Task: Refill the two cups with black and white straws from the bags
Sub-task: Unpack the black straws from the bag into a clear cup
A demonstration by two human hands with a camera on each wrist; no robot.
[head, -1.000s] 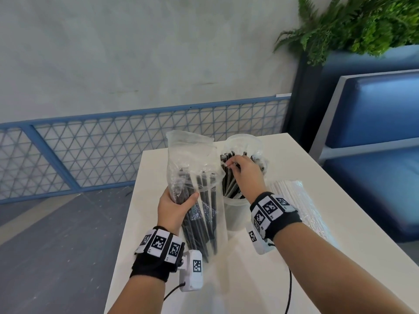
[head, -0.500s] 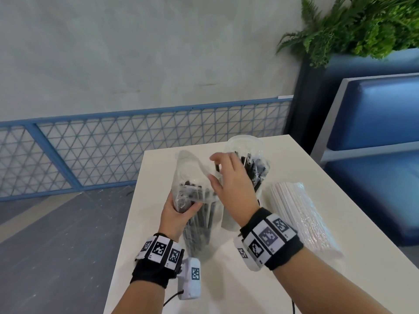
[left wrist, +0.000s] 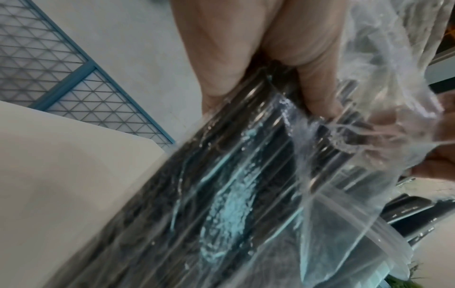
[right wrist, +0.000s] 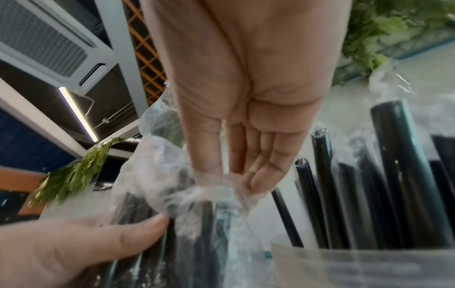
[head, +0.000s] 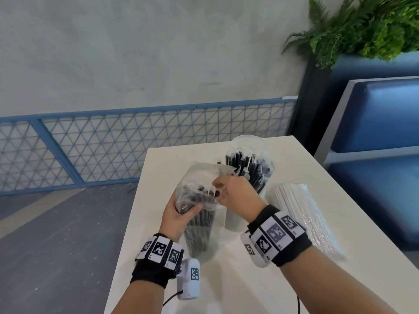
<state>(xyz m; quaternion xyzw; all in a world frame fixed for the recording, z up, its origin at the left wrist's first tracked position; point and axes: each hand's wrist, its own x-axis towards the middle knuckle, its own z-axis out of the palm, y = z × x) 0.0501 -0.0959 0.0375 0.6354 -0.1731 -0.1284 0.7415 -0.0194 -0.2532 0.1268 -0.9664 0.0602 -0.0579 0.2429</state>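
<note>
A clear bag of black straws [head: 199,225] stands upright on the white table [head: 226,286]. My left hand [head: 181,210] grips it round the middle, thumb across the front. My right hand [head: 223,191] pinches the crumpled plastic at the bag's top; the right wrist view shows thumb and fingers closed on that plastic [right wrist: 211,191]. Just right of the bag stands a translucent cup [head: 235,219] with black straws [head: 247,168] sticking out. A second clear cup's rim [head: 248,140] shows behind it. A bag of white straws [head: 301,218] lies flat on the right.
The table's left edge drops to a grey floor. A blue mesh railing [head: 136,141] runs behind the table. A blue bench [head: 374,143] and a planter with ferns [head: 362,26] stand to the right. Bare tabletop lies in front of the bag.
My right hand left the cup of black straws and moved left to the bag's top, taking hold of the plastic. The bag's upright top has folded down and crumpled.
</note>
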